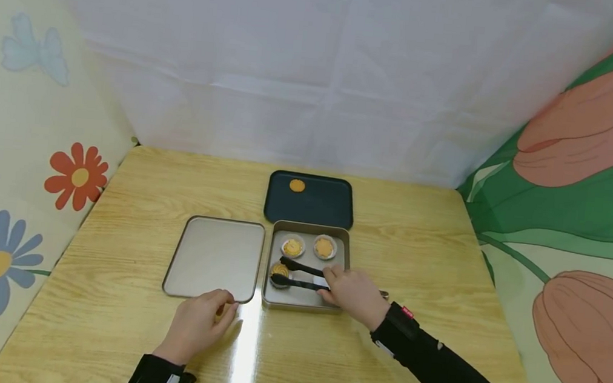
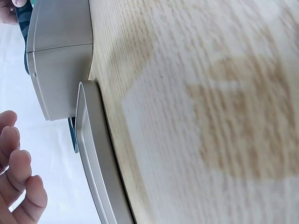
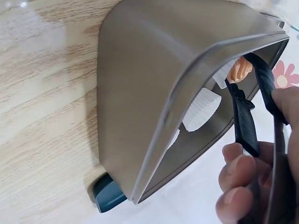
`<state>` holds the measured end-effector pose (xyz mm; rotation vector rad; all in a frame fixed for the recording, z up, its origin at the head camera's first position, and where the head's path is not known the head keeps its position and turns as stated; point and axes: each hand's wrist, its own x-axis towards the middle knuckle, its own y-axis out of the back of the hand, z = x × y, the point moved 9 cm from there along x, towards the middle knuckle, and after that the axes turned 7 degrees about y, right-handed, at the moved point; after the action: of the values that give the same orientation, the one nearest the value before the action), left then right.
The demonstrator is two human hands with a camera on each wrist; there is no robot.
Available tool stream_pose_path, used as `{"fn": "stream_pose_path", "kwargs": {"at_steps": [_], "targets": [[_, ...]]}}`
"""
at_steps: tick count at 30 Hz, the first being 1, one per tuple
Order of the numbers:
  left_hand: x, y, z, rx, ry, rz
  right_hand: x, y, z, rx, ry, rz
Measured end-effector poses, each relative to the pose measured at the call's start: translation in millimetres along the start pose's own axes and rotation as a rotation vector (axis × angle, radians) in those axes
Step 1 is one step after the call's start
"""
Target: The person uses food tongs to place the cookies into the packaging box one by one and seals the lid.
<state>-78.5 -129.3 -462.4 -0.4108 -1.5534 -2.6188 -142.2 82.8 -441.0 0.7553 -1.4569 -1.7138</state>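
My right hand (image 1: 354, 294) grips black tongs (image 1: 301, 285) over a square metal tin (image 1: 304, 307). The tong tips are spread on either side of a swirled cookie (image 1: 280, 269) at the paper cup in the tin's near left corner; the right wrist view shows the same cookie (image 3: 240, 70) between them. Two more cookies, one at the back left (image 1: 293, 247) and one at the back right (image 1: 325, 247), sit in white paper cups. A fourth white cup (image 1: 321, 281) is partly hidden by tongs and hand. My left hand (image 1: 201, 322), fingers loosely bent, holds nothing beside the near right corner of the tin's flat lid (image 1: 215, 258).
Behind the tin lies a dark blue-green tray (image 1: 327, 199) with one round cookie (image 1: 297, 185) on it. The lid lies left of the tin on the wooden table (image 1: 417, 238). A white cloth (image 1: 293, 93) hangs at the back, and printed panels stand on both sides.
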Motion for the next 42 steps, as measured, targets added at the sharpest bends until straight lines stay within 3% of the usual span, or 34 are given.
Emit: {"fn": "stream_pose_path", "kwargs": {"at_steps": [7, 12, 17, 21, 25, 31, 34, 42], "targets": [[0.5, -1.5, -2.7, 0.001, -0.011, 0.018, 1, -3, 2, -0.011, -0.015, -0.010], [-0.1, -3.0, -4.8, -0.002, -0.013, 0.026, 4, 6, 11, 0.009, -0.033, 0.048], [1.7, 2.4, -8.6, 0.010, -0.011, 0.056, 33, 23, 51, 0.040, -0.104, 0.097], [2.3, 9.1, -6.5, 0.013, -0.053, 0.105, 67, 25, 93, 0.015, -0.145, 0.104], [0.8, 10.9, -4.2, 0.004, -0.079, 0.112, 94, 10, 127, -0.034, -0.182, 0.080], [-4.9, 5.6, -7.1, 0.040, -0.038, 0.078, 111, -34, 153, 0.057, -0.253, -0.109], [-5.8, 4.6, -7.8, 0.050, -0.022, 0.067, 115, -48, 159, 0.090, -0.282, -0.165], [-1.9, 9.2, -13.9, 0.081, 0.008, 0.071, 135, -51, 164, 0.089, -0.275, -0.154]]}}
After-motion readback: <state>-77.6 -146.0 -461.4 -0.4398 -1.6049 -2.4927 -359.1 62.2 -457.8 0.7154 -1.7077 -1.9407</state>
